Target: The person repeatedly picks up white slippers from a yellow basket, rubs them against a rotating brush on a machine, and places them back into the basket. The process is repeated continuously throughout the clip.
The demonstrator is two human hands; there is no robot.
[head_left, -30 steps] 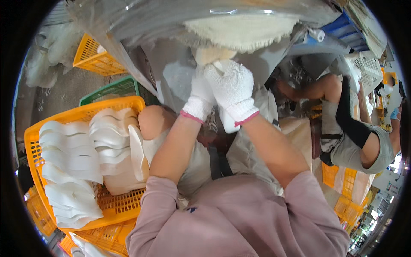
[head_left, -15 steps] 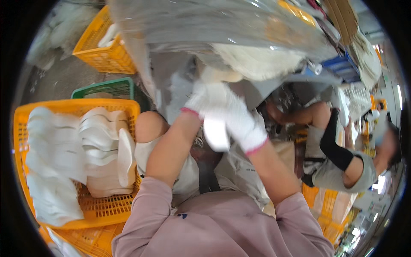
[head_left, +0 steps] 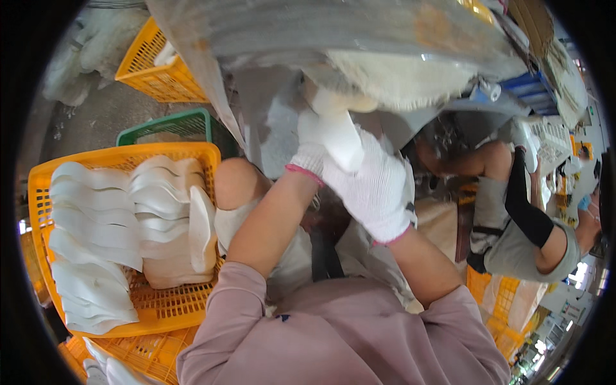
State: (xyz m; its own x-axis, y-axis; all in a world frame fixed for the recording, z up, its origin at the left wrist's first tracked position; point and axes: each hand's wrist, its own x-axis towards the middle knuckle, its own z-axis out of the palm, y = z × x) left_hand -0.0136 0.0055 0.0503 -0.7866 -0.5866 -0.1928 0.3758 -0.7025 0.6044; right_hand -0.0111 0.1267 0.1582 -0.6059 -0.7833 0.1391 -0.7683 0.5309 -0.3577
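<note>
Both my hands wear white knitted gloves with pink cuffs. Between them, in front of the grey machine housing, is a white shoe insole, held tilted. My left hand is closed on its left side, fingers partly hidden behind it. From the right, my right hand grips the same insole, fingers curled around its edge. The insole's far end is at or close to a pale, rounded machine part; whether they touch I cannot tell.
At left, an orange crate holds stacked white insoles. Behind it are a green crate and another orange crate. Grey plastic sheeting overhangs the machine. Another person sits at right.
The insole has swung upward from below my hands to between them, its far end toward the pale machine part. My right hand has shifted slightly. The view has moved a little.
</note>
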